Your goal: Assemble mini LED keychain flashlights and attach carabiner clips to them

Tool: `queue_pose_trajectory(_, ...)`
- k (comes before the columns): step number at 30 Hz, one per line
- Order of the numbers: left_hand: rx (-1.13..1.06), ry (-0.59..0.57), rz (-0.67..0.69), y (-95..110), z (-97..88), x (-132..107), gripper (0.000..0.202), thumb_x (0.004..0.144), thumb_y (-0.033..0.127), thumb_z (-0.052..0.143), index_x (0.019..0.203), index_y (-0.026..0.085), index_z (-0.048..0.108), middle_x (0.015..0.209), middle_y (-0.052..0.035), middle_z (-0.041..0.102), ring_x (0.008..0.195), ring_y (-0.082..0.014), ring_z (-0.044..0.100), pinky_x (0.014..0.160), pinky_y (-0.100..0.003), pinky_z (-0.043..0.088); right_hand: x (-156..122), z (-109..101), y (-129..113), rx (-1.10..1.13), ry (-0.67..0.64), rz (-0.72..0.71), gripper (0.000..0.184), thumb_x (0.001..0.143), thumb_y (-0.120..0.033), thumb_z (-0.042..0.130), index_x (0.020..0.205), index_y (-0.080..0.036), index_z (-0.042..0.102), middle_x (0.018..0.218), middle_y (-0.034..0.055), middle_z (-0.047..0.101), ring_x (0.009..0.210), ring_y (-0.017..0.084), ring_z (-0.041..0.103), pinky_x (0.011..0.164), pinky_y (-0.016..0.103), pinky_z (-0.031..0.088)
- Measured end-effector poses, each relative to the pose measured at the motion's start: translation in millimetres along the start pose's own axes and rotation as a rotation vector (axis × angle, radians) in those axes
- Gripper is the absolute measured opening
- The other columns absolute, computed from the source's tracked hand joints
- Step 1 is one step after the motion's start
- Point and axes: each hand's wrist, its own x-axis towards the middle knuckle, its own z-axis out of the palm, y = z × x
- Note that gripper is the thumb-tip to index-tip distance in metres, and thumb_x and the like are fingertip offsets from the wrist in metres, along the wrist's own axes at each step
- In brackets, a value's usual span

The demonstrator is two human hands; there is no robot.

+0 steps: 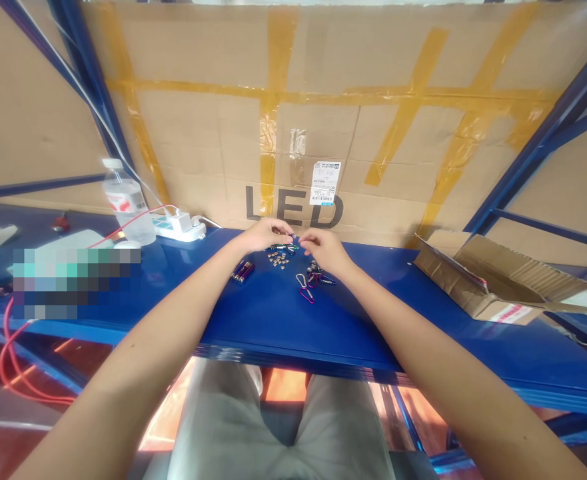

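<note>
My left hand [267, 235] and my right hand [326, 249] meet above the back of the blue table, both with fingers pinched. Something tiny shows between the fingertips, too small to name. Just below my left hand lie thin dark and green pieces [282, 248] and a scatter of small gold-coloured metal parts [278, 260]. Several dark purple cylinders with metal ends [243, 272] lie side by side beneath my left wrist. Carabiners [305, 288], silver and purple among them, rest below my right hand, partly overlapping other small metal pieces [314, 267].
The blue table [293, 333] ends at a front edge above my knees. A cardboard sheet [198, 153] stands behind it. At left are a plastic bottle [128, 207], a white power strip [180, 228] and red cable [8, 353]. An open cardboard box [493, 277] sits at right.
</note>
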Motion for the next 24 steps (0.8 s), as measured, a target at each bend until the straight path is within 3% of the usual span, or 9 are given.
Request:
queue_pose_trajectory(5,0.033,-0.061,0.047,7.5,14.0,-1.9,0.016,0.08,0.024,0.074,0.093,0.015,0.075,0.085,-0.0048,0.074,0.076,-0.014,0.066,0.069,-0.027,0.051,5.1,-10.4,-2.7,0.254,0.113,0.077,0.013,0.081,-0.019,0.063,0.093,-0.017,0.065,0.071,0.0007,0.067,0.051,0.012,0.055,0.054,0.027,0.046)
queue_pose_trajectory(9,0.001,-0.068,0.014,8.3,21.5,-5.2,0.016,0.082,0.02,0.071,0.096,0.014,0.074,0.081,-0.0052,0.073,0.072,-0.0139,0.067,0.061,-0.025,0.051,2.5,-12.8,-7.8,0.2,0.147,0.002,0.003,0.081,-0.017,0.063,0.084,-0.017,0.065,0.076,0.0023,0.067,0.056,0.013,0.057,0.06,0.029,0.048)
queue_pose_trajectory(14,-0.118,-0.067,-0.008,2.7,25.7,-4.8,0.021,0.083,0.022,0.075,0.101,0.012,0.074,0.089,-0.0097,0.075,0.08,-0.0174,0.073,0.075,-0.033,0.061,-1.7,-11.7,-10.2,-0.002,0.188,-0.227,0.009,0.081,-0.015,0.065,0.077,-0.019,0.071,0.082,0.0029,0.063,0.074,0.016,0.059,0.074,0.032,0.049)
queue_pose_trajectory(18,-0.223,-0.073,-0.025,1.4,29.8,-3.8,0.02,0.082,0.021,0.077,0.099,0.011,0.073,0.088,-0.0108,0.075,0.087,-0.021,0.075,0.082,-0.038,0.063,-2.9,-10.1,-8.4,0.012,0.171,-0.237,0.011,0.081,-0.015,0.064,0.08,-0.019,0.074,0.083,0.0034,0.065,0.073,0.016,0.061,0.072,0.031,0.049)
queue_pose_trajectory(24,-0.22,-0.059,-0.005,3.4,32.3,-3.7,0.015,0.08,0.015,0.076,0.094,0.011,0.074,0.087,-0.009,0.076,0.084,-0.0178,0.075,0.085,-0.035,0.063,-1.2,-10.6,-2.8,0.006,0.117,-0.239,0.012,0.081,-0.016,0.064,0.081,-0.02,0.075,0.082,0.0033,0.068,0.075,0.017,0.062,0.071,0.031,0.05)
